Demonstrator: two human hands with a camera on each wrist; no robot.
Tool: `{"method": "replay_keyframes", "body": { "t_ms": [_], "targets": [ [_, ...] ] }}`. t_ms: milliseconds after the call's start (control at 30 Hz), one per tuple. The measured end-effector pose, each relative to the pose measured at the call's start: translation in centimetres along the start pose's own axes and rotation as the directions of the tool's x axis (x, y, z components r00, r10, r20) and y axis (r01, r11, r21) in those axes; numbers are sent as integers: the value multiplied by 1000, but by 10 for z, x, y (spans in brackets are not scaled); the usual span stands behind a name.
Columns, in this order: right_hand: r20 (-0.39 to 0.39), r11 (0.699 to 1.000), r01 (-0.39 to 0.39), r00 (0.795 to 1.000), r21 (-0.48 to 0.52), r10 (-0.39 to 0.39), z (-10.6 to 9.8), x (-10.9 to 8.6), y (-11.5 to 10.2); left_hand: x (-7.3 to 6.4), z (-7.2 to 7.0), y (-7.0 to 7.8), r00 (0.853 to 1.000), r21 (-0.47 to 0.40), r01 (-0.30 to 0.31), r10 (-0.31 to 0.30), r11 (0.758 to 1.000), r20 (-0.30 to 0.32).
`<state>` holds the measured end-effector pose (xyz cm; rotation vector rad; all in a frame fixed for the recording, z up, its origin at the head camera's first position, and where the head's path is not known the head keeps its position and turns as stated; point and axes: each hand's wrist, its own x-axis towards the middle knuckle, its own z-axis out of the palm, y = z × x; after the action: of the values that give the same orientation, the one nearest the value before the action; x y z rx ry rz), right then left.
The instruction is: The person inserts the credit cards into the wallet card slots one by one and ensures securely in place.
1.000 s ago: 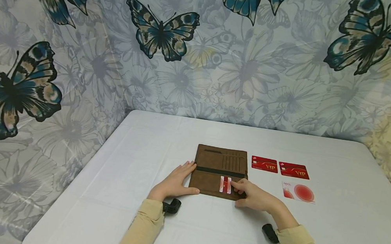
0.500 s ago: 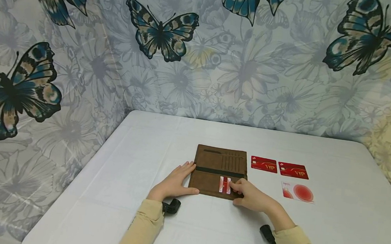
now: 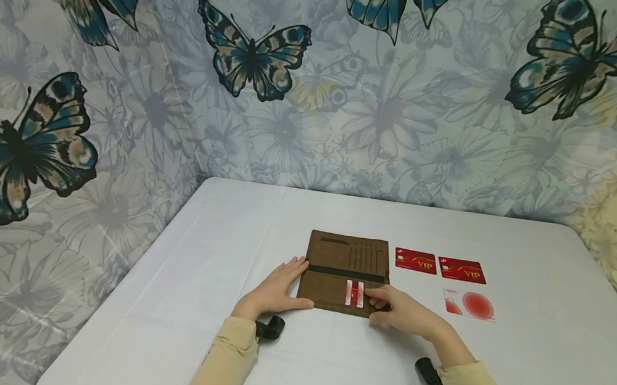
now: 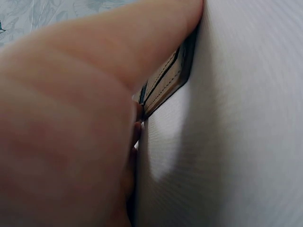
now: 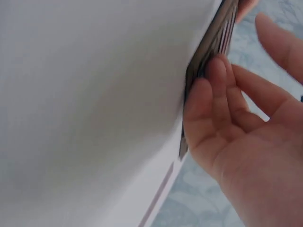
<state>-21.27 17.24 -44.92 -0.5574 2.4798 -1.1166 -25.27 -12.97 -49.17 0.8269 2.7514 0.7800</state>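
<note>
A brown wallet [image 3: 350,252] lies spread open on the white table [image 3: 160,339], with several card slots in its far half. On its near half shows a red and white striped piece [image 3: 355,294] that looks like a card, its right side meeting my fingertips. My left hand [image 3: 275,288] rests at the wallet's left side, fingers straight, thumb along the near corner. Bent fingers of my right hand [image 3: 405,310] touch the wallet's near right corner. In the right wrist view one digit stands apart above them; whether they pinch anything is hidden.
Two red VIP cards [image 3: 416,261] lie side by side to the right of the wallet. Nearer, a pale card with a red circle [image 3: 478,305] lies flat. A butterfly-patterned cloth [image 3: 303,136] hangs behind the table.
The head view has tilted slightly, so everything sits a little lower. My right hand has shifted only slightly at the card-like piece; the left hand stays in place on the wallet.
</note>
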Motion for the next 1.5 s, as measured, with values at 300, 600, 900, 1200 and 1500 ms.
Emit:
{"method": "replay_keyframes", "body": {
  "t_ms": [300,600,900,1200,1500],
  "targets": [
    [2,998,-22,1000,53,22,-25,-22,3,0,-1,-1,1000,7,2,-1,1000,-5],
    [-129,998,-43,991,-39,38,-57,-53,10,0,0,-1,1000,2,-1,1,1000,-6],
    [-209,994,-95,974,-45,84,-85,-78,28,0,-1,-1,1000,7,-2,2,1000,-2],
    [-202,968,-238,955,-78,218,-98,-87,51,0,-1,-1,1000,-3,-5,5,1000,-1],
    [-190,952,-300,940,-54,285,-105,-91,71,1,0,-2,1000,-2,4,-4,1000,3]
  ]
}}
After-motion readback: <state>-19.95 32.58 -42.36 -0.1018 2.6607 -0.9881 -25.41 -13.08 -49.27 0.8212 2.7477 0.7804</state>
